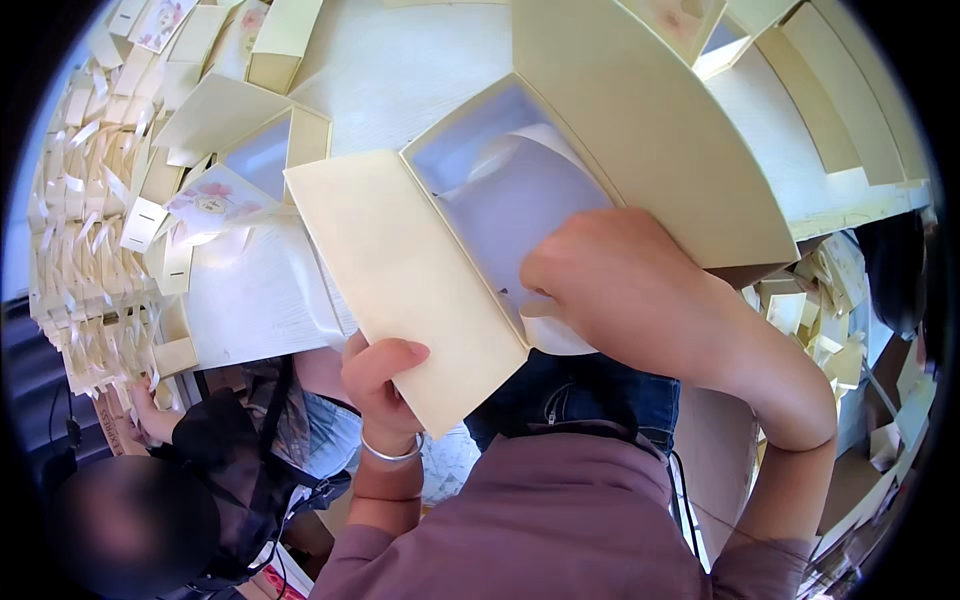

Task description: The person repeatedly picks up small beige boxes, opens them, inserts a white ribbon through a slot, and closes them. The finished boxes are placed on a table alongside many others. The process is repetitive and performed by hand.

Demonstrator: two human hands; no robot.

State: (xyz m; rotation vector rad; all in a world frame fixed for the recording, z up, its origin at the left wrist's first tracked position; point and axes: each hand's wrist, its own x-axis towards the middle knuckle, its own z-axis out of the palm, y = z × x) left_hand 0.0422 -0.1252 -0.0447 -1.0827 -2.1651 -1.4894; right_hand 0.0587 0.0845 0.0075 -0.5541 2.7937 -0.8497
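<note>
An open cream cardboard box lies tilted in front of me at the table's near edge. My left hand grips the box's near left corner, its thumb on top of the cream outer side. Curled into a fist, my right hand reaches over the near right part of the pale interior; whatever its fingers hold is hidden. A wide white ribbon curls out below that fist. Another pale curved band lies in the far part of the box. The large cream lid stands folded out to the right.
Stacked cream boxes with white ribbons fill the left side. Open boxes, one with a floral card, stand on the white table. More boxes are at the far right. A co-worker sits at the lower left, one hand near the stack.
</note>
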